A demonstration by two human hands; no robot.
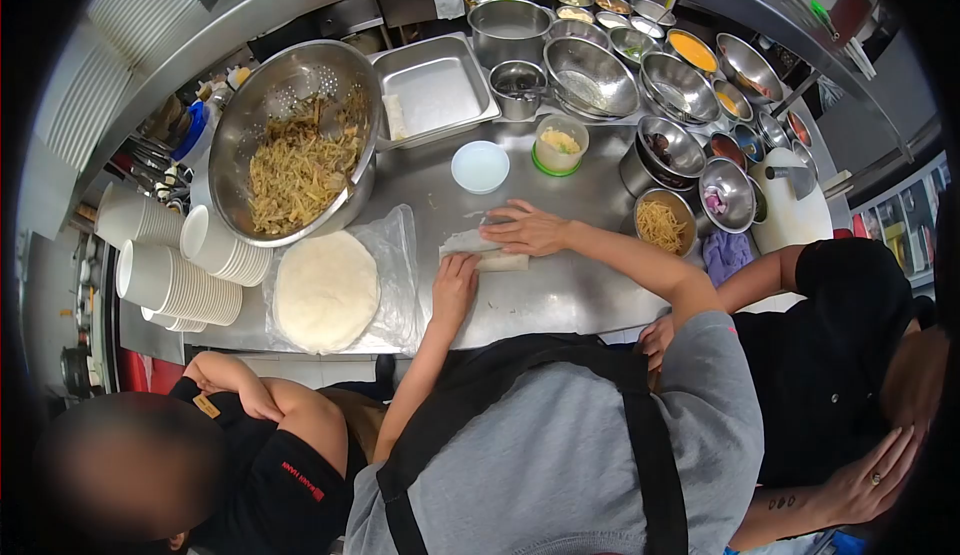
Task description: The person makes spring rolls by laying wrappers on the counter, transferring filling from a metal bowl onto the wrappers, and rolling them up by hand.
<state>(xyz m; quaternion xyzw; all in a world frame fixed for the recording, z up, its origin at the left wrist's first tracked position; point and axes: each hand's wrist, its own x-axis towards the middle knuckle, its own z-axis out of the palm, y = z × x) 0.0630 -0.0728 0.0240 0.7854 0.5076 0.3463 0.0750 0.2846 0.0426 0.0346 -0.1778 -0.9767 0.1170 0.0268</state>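
On the steel counter, a pale wrapper roll (500, 261) lies in front of me, partly rolled, with a thin flap of sheet showing behind it. My left hand (456, 280) presses its left end, fingers bent over the edge. My right hand (527, 228) rests on its right part, fingers spread and pointing left. To the left, a stack of round white wrappers (327, 293) lies on a clear plastic sheet (398, 255). Behind my hands are a small bowl of pale liquid (480, 167) and a green-based tub of yellowish paste (559, 145).
A large colander (228, 190) of shredded filling stands back left, beside a metal tray (430, 85) holding one roll. Stacked white tubs (180, 285) are at left; metal bowls (592, 75) crowd the right. People stand at left (270, 445) and right (830, 375).
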